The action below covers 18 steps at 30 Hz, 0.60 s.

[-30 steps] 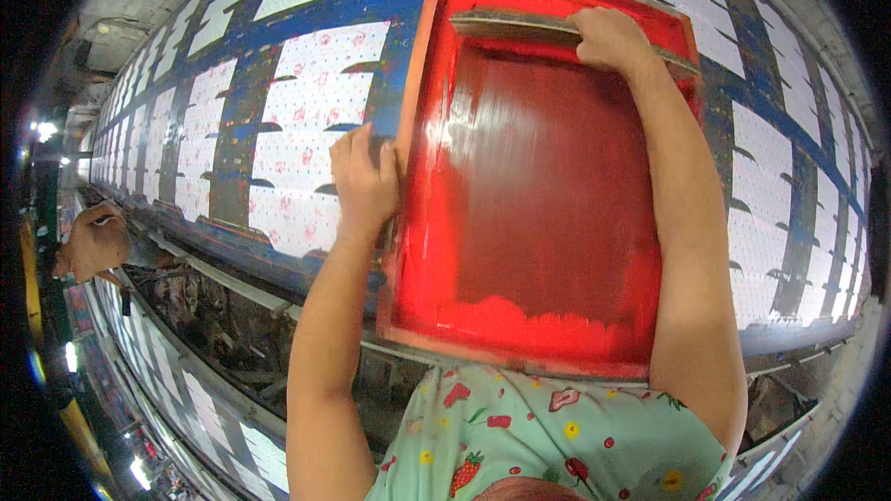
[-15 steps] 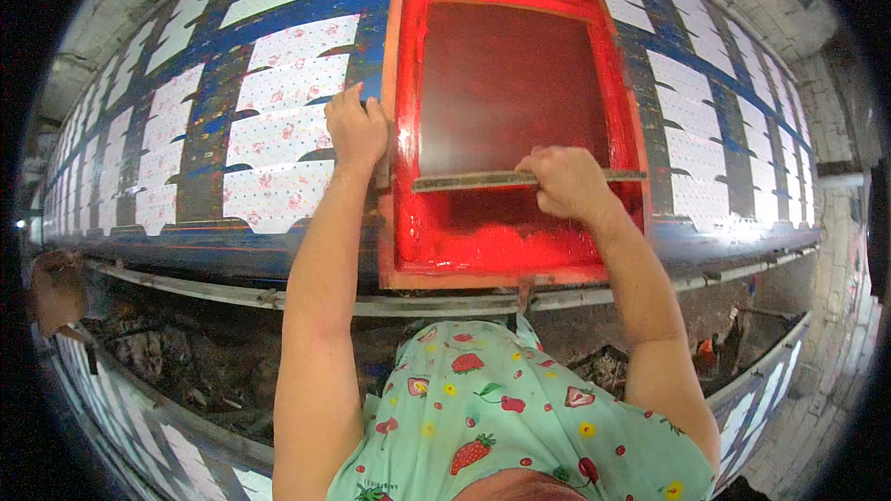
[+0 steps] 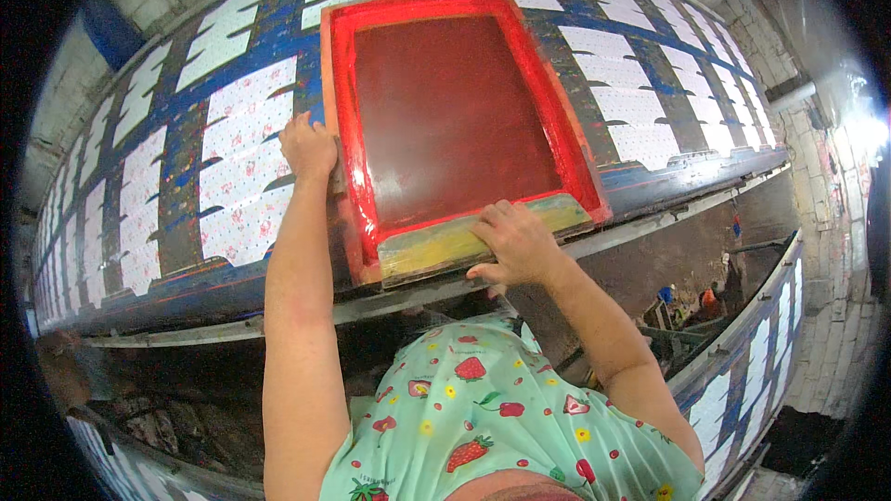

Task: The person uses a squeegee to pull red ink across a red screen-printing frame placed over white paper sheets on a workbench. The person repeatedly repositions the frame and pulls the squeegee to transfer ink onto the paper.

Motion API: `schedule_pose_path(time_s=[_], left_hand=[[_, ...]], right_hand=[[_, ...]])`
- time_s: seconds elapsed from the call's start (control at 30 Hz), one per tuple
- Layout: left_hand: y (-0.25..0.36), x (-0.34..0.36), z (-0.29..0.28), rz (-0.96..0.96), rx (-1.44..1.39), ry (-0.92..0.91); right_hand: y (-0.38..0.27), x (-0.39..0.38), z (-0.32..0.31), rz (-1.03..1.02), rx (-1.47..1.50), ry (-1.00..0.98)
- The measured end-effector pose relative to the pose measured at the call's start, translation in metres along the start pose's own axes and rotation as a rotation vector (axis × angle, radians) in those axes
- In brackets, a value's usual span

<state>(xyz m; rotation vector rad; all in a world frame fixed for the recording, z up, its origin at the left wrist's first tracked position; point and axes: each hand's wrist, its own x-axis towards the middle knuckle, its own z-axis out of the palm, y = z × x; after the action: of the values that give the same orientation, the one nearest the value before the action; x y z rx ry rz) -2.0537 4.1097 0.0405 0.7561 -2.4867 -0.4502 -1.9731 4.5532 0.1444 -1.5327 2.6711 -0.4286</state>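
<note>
A screen printing frame [image 3: 340, 65] lies on the long printing table, its border coated in wet red ink around a dark red mesh [image 3: 445, 121]. My left hand [image 3: 309, 147] is at the frame's left edge, its fingers curled and their tips hidden. At the near end of the frame, a wide squeegee [image 3: 422, 251] with a yellow-stained face leans across the width. My right hand [image 3: 512, 243] grips the squeegee right of its middle, fingers over the top edge and thumb on the near side.
White cut pieces with pink and dotted prints [image 3: 246, 158] lie in rows on the blue-and-dark table, left of the frame. More pale pieces [image 3: 622, 97] lie to its right. A metal rail [image 3: 677, 213] runs along the near table edge. Another table with pieces [image 3: 742, 408] stands at lower right.
My right hand has drawn the squeegee toward me to the frame's near end, and its broad face now shows. The left hand stays at the left edge. The whole view has turned somewhat.
</note>
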Motion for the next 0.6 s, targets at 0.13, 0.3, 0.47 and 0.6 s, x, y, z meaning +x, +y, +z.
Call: schedule_pose_path(time_s=[0.13,0.3,0.47,0.6], left_hand=[[0.005,-0.003,-0.004,0.015,0.101,0.036],[0.019,-0.001,-0.016,0.063,0.249,0.047],[0.050,-0.012,-0.035,-0.116,0.438,-0.071],[0.068,-0.018,-0.039,-0.394,0.369,-0.131]], right_hand=[[0.012,-0.020,0.001,-0.049,0.107,0.026],[0.055,-0.077,-0.023,-0.203,0.278,0.245],[0.146,-0.161,-0.045,-0.017,0.291,0.466],[0.202,-0.199,-0.051,0.186,0.297,0.532]])
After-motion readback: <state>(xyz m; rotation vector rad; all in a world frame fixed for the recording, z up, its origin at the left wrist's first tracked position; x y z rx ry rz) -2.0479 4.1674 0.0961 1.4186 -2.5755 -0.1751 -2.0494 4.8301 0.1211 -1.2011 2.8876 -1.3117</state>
